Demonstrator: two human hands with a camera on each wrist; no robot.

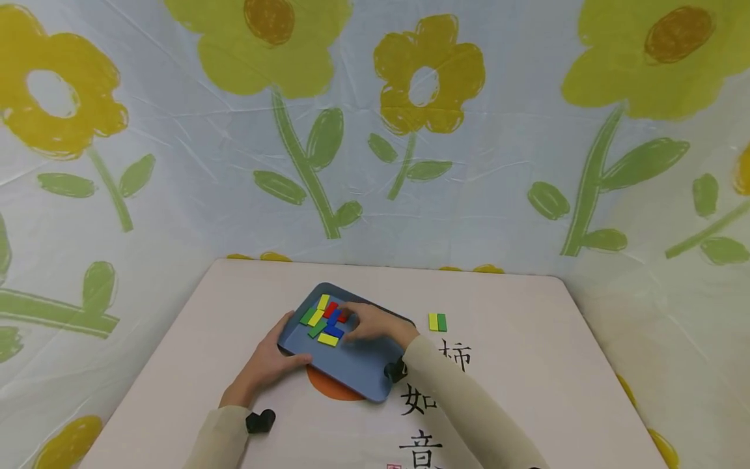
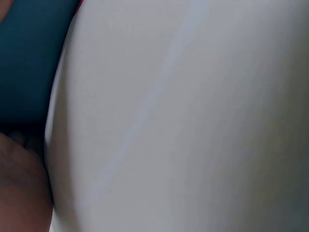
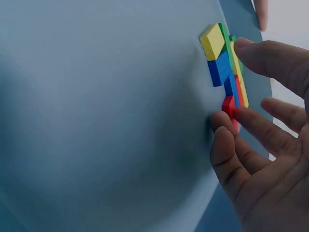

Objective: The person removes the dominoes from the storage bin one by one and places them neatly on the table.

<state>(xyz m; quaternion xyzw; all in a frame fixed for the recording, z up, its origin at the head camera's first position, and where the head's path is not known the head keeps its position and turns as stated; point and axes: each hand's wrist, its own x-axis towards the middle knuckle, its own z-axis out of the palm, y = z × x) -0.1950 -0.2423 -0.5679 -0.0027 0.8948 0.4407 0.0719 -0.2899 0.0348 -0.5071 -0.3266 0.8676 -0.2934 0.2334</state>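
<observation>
A blue-grey tray point(image 1: 357, 368) lies at a slant on the table, with several small flat blocks gathered toward its left end. Among them are a yellow block point(image 1: 328, 339), a blue block point(image 1: 334, 331), a green block point(image 1: 317, 328) and a red block point(image 1: 331, 309). My left hand point(image 1: 269, 358) holds the tray's left corner, thumb along the near rim and fingers along the left side. Over the blocks is my right hand point(image 1: 372, 322), fingers loosely bent and spread. In the right wrist view, its fingertips are at a red block point(image 3: 229, 104), with nothing visibly pinched.
On the table right of the tray, a yellow block point(image 1: 433, 322) and a green block point(image 1: 442, 322) lie side by side. The pale tabletop point(image 1: 504, 365) bears black characters point(image 1: 420, 449) and an orange circle point(image 1: 331, 385) partly under the tray. A flower-printed curtain point(image 1: 469, 215) surrounds the table.
</observation>
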